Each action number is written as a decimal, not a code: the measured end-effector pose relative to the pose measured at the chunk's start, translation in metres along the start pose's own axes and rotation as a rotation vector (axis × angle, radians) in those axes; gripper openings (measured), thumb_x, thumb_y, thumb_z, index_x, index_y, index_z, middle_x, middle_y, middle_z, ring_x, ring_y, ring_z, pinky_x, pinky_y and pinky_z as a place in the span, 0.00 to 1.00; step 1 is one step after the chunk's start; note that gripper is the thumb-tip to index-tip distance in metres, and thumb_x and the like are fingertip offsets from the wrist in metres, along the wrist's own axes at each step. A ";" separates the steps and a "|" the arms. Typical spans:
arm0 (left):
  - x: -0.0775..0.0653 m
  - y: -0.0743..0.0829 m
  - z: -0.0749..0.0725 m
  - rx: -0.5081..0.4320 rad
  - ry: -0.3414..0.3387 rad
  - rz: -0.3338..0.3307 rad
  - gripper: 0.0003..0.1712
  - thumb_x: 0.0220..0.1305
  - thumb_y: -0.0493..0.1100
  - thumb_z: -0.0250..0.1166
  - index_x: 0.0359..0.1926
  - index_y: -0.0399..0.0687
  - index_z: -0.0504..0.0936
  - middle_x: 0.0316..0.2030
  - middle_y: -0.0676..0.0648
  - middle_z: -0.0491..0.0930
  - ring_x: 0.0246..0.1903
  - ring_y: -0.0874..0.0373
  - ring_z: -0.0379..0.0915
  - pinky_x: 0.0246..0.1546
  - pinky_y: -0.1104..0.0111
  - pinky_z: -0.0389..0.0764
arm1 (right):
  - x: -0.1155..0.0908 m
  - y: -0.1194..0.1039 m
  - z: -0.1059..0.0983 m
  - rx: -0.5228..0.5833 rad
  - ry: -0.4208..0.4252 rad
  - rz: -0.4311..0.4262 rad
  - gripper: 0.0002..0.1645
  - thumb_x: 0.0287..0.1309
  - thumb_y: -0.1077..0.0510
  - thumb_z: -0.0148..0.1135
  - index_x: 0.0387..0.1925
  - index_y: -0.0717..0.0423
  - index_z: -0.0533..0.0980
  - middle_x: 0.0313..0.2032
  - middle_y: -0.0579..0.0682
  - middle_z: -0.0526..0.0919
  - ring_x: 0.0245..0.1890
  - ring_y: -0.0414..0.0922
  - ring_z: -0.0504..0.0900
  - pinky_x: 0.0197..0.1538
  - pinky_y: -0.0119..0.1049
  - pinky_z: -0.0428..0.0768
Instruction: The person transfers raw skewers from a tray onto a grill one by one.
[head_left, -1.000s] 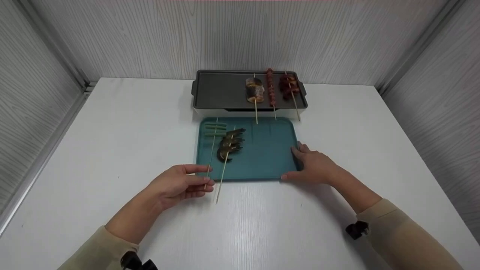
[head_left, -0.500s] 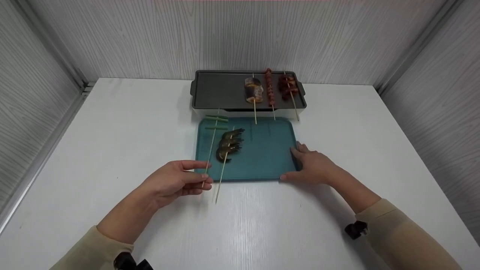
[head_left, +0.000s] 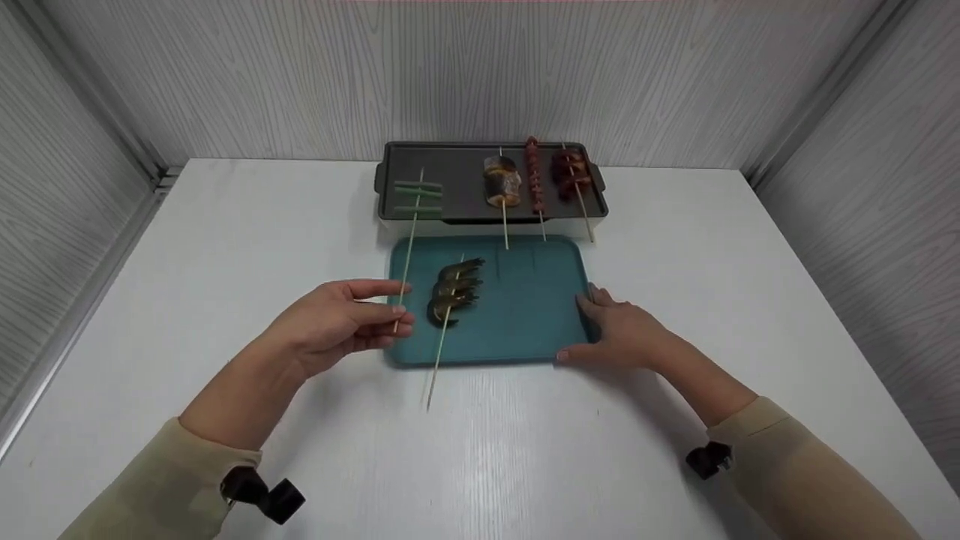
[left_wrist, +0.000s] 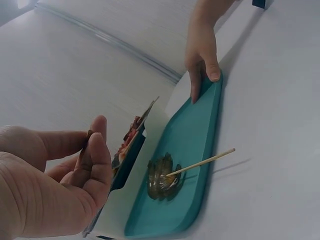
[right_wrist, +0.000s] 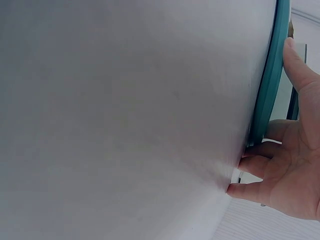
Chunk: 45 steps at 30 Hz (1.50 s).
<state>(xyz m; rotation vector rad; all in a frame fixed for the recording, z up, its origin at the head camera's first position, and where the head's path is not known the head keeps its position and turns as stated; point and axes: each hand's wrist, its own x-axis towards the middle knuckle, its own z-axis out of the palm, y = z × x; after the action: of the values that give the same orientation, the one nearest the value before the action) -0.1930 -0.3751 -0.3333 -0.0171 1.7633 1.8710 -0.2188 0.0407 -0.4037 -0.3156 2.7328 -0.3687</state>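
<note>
In the head view my left hand (head_left: 349,319) pinches the lower end of a green vegetable skewer (head_left: 409,247), whose thin green pieces (head_left: 418,191) overlap the left part of the dark grill plate (head_left: 457,161). In the left wrist view, thumb and fingers meet on the stick's end. My right hand (head_left: 622,330) rests at the near right corner of a teal tray (head_left: 532,322), thumb along the front edge and fairly straight fingers against the side. A shrimp skewer (head_left: 454,292) lies on the tray's left half, its stick jutting past the front edge.
On the grill's right half lie a skewer of thick, dark-skinned chunks (head_left: 502,184), a thin red beaded skewer (head_left: 534,176) and a dark red meat-like skewer (head_left: 571,172). Their sticks overhang the grill's front. Pale wood-grain walls (head_left: 262,82) enclose the white table (head_left: 480,457).
My left hand has moved forward, carrying the green vegetable skewer from over the tray to over the grill's left part. My right hand stays at the tray's corner.
</note>
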 end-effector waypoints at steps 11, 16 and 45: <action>0.020 0.034 -0.008 -0.018 0.026 0.048 0.27 0.77 0.34 0.63 0.74 0.38 0.73 0.41 0.47 0.90 0.40 0.58 0.89 0.47 0.69 0.86 | 0.000 -0.001 -0.001 -0.001 0.003 0.000 0.74 0.54 0.16 0.64 0.84 0.60 0.52 0.83 0.65 0.45 0.81 0.67 0.51 0.77 0.65 0.59; 0.034 0.043 -0.011 -0.039 0.031 0.073 0.27 0.78 0.35 0.63 0.74 0.38 0.73 0.41 0.47 0.90 0.41 0.58 0.89 0.47 0.70 0.85 | 0.000 0.001 -0.001 -0.001 0.010 -0.011 0.74 0.55 0.17 0.64 0.84 0.60 0.52 0.83 0.65 0.45 0.80 0.68 0.52 0.77 0.64 0.60; 0.112 0.028 -0.033 -0.186 0.081 0.012 0.31 0.80 0.35 0.59 0.79 0.37 0.64 0.38 0.47 0.88 0.38 0.60 0.87 0.42 0.71 0.83 | -0.001 0.000 0.000 -0.001 0.018 -0.003 0.74 0.55 0.18 0.65 0.84 0.61 0.53 0.83 0.67 0.47 0.80 0.68 0.54 0.76 0.64 0.62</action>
<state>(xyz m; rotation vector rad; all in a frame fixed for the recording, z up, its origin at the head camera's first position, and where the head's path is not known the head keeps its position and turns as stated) -0.3107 -0.3621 -0.3543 -0.1547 1.6377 2.0631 -0.2182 0.0407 -0.4030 -0.3180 2.7509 -0.3726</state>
